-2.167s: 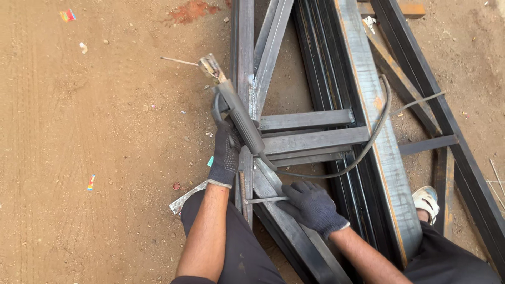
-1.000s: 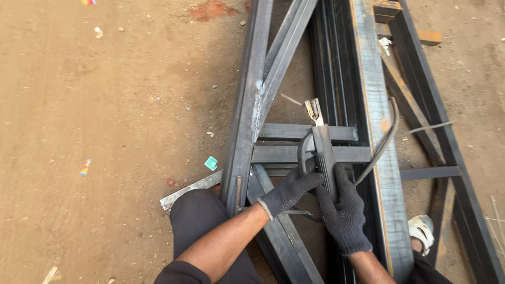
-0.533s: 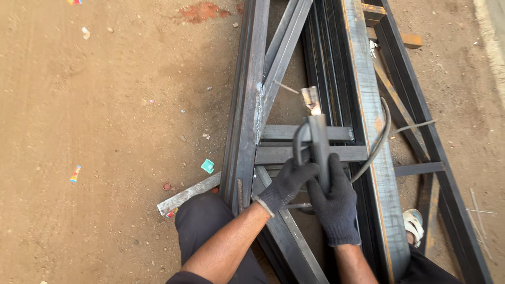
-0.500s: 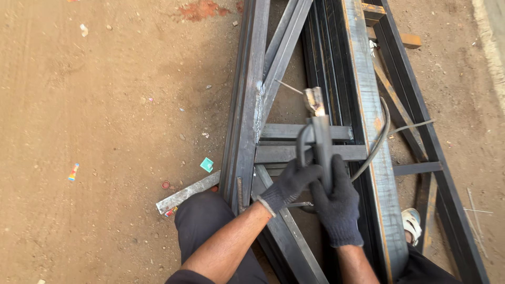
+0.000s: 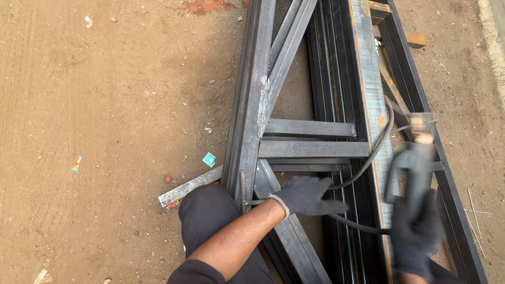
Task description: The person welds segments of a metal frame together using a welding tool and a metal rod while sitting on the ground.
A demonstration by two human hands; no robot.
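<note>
Head view. Left hand (image 5: 307, 195), dark knit glove, lies with fingers stretched out nearly flat, palm down, over the black welding cable (image 5: 368, 158); touching it, but a closed grip is not shown. Right hand (image 5: 416, 239), also gloved, motion-blurred, fingers wrapped tight around the grip of the electrode holder (image 5: 415, 158), which stands upright above the fist, its clamp head at the top. The cable runs from below the right hand, under the left fingers, then curves up along the rusty flat bar beyond both hands. Both hands sit over the steel tube frame (image 5: 252, 115); its two cross tubes lie just beyond the left hand.

Left of the left hand, on the bare earth: a short angle-iron offcut (image 5: 189, 186) beside the person's knee, a small square green scrap (image 5: 209, 159) near it, and farther left a thin multicoloured wrapper strip (image 5: 77, 163).
</note>
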